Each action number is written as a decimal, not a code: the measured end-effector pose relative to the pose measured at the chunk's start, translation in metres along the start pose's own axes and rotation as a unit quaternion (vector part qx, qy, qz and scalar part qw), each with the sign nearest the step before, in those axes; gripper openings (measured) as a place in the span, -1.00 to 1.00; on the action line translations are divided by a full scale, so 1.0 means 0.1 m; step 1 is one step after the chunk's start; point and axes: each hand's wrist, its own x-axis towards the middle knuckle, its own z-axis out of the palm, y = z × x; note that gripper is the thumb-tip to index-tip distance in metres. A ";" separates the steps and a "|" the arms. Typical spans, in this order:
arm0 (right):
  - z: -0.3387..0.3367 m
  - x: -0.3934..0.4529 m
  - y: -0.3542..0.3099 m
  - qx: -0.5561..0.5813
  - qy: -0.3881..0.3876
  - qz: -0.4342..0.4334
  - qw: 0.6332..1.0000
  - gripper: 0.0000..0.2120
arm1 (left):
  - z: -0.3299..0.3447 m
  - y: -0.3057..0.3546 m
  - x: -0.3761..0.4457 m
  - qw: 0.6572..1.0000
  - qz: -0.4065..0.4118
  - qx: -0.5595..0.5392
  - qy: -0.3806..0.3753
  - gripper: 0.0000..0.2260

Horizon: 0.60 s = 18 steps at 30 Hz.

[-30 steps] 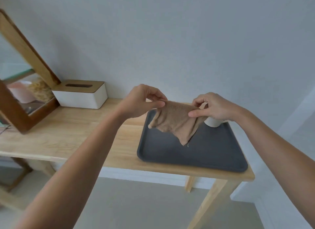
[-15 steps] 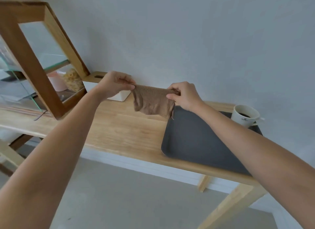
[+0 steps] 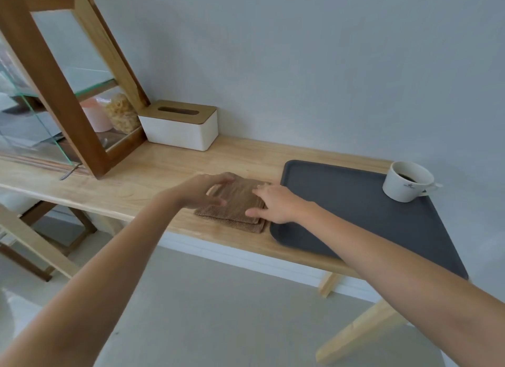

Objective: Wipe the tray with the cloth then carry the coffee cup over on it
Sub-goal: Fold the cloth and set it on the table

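Observation:
A folded brown cloth (image 3: 237, 204) lies flat on the wooden table (image 3: 153, 172), just left of the dark grey tray (image 3: 341, 205). My left hand (image 3: 200, 192) hovers over the cloth's left side with its fingers spread and curved. On the cloth's right edge rests my right hand (image 3: 276, 206), fingers flat and extended. A white coffee cup (image 3: 404, 183) with dark coffee in it stands on the tray's far right corner, well away from both hands.
A white tissue box (image 3: 181, 129) with a wooden lid stands against the wall behind the cloth. A wood-and-glass cabinet (image 3: 54, 93) holding jars takes up the table's left end. The tray's near corner reaches the table's front edge.
The cloth was held stretched in the air between both hands. It now lies folded on the table left of the tray, with both hands on or over it.

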 end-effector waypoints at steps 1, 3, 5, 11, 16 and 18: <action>0.04 0.03 -0.03 -0.026 -0.023 0.012 0.999 -0.17 | 0.08 -0.03 0.03 1.000 -0.005 -0.006 -0.022 -0.35; 0.10 0.06 -0.07 -0.031 -0.052 0.038 0.997 -0.02 | 0.18 -0.15 0.06 0.997 -0.038 -0.021 -0.061 -0.29; 0.09 0.07 -0.09 -0.030 -0.057 0.048 0.997 -0.02 | 0.22 -0.26 0.05 0.995 -0.059 -0.019 -0.080 -0.27; 0.11 -0.02 -0.14 -0.047 -0.067 0.042 0.996 -0.21 | 0.30 -0.31 0.00 0.994 -0.054 0.041 -0.090 -0.27; 0.11 -0.12 -0.11 -0.031 -0.060 0.022 0.997 -0.21 | 0.25 -0.21 -0.02 0.988 -0.069 0.089 -0.110 -0.26; 0.06 -0.21 -0.01 0.054 -0.044 0.020 0.997 -0.20 | 0.14 -0.07 0.04 0.980 -0.084 0.142 -0.115 -0.29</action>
